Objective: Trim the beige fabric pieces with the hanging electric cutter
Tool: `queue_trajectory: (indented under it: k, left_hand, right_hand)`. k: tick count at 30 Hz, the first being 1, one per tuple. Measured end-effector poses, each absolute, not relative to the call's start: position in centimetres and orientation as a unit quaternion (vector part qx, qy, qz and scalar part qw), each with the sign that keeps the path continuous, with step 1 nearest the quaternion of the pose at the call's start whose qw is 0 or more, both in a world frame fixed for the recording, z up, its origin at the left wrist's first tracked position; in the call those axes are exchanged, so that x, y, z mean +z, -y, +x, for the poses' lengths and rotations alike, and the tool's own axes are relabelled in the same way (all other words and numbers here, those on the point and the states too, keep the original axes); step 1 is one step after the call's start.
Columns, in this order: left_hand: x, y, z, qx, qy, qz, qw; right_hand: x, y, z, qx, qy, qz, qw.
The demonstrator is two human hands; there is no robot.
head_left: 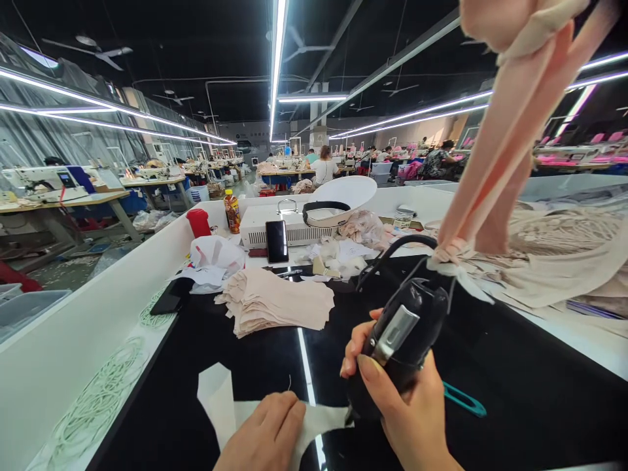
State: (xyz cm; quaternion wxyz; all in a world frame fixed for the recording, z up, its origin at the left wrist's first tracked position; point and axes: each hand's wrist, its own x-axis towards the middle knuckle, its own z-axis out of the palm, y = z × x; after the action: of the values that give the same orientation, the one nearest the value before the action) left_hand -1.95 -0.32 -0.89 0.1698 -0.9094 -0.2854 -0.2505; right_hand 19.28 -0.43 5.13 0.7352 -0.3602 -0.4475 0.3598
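Note:
My right hand [409, 409] is wrapped round a black handheld electric tool [400, 343] with a silver plate and a black cord looping up behind it; its tip points down at a white fabric piece [220, 399] on the black table [515, 392]. My left hand [267, 435] lies on that white piece with fingers curled, pressing it flat. A stack of beige cut fabric pieces [277, 302] sits just beyond. A pink fabric strip [505, 144] hangs from the upper right, tied to the tool's cord.
A teal handle [464, 400] lies right of my hand. Coiled white cord [103, 392] fills the white ledge at left. Farther back stand a phone [277, 241], a white machine [289, 226], a red cup [199, 222], a bottle [231, 210]. Beige lace [554, 255] piles at right. People sit at distant workstations.

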Motion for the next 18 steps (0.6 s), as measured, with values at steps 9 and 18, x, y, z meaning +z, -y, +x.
queue_trajectory:
  k: [9, 18]
  left_hand:
    - [-0.4, 0.5, -1.2, -0.249, 0.279, -0.908, 0.190]
    - [0.6, 0.7, -1.2, -0.241, 0.277, -0.901, 0.230]
  right_hand:
    - [5.6, 1.9, 18.7, 0.347, 0.405, -0.398, 0.747]
    - [5.2, 2.1, 18.3, 0.341, 0.401, -0.389, 0.756]
